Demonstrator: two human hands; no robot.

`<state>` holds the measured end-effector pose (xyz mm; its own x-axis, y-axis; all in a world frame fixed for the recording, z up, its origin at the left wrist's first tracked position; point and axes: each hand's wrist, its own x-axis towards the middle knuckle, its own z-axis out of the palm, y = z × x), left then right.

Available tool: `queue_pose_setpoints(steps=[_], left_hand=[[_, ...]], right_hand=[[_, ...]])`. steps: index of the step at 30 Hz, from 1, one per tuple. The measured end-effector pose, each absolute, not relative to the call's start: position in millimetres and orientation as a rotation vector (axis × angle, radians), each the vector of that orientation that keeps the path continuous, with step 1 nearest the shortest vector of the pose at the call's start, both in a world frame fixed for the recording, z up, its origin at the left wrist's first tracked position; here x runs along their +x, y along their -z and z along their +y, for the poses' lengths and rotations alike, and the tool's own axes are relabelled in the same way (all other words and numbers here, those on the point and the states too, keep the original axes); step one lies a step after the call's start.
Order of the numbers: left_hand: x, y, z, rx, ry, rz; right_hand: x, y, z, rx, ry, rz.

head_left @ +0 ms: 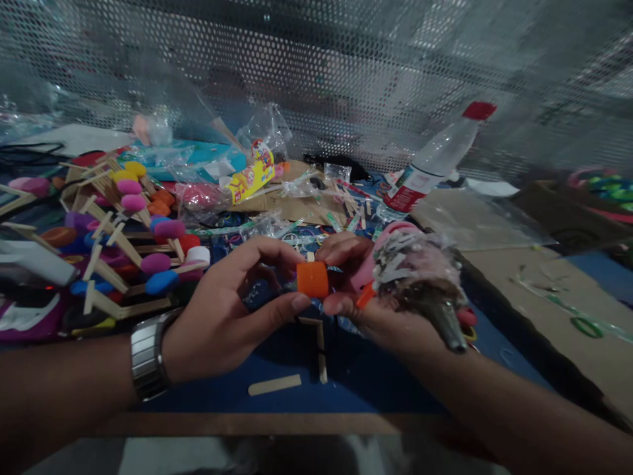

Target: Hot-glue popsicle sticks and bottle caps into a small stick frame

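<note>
Between my two hands, above the blue table, is a short orange cylinder (312, 280). The thumb and fingers of my left hand (232, 307) close on its left side; a metal-band watch is on that wrist. My right hand (368, 300) holds a pink glue gun (415, 267) with an orange trigger, its body crusted with pale tape or glue and its metal nozzle pointing down and right. The right fingertips are close to the cylinder's right side; whether they touch it I cannot tell. Below lie a loose wooden stick (274, 384) and sticks joined at an angle (320, 349).
A heap of wooden stick pieces with coloured foam-like discs (128, 244) lies at left. Behind are plastic wrappers, a yellow packet (252, 177) and a bottle with a red cap (420, 165). Brown cardboard (534, 290) is at right; a perforated metal screen (316, 72) rises at the back.
</note>
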<state>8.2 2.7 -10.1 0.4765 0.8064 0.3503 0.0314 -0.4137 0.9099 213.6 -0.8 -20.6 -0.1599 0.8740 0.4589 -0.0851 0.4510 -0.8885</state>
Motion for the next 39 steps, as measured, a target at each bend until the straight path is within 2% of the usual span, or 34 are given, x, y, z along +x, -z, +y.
queue_pose_setpoints(steps=[12, 39], left_hand=[[9.1, 11.6, 2.5, 1.724, -1.035, 0.690], [10.1, 9.9, 3.2, 1.691, -1.040, 0.719]], right_hand=[[215.7, 22.1, -0.6, -0.739, -0.938, -1.508], [219.5, 26.8, 1.1, -0.732, -1.045, -1.527]])
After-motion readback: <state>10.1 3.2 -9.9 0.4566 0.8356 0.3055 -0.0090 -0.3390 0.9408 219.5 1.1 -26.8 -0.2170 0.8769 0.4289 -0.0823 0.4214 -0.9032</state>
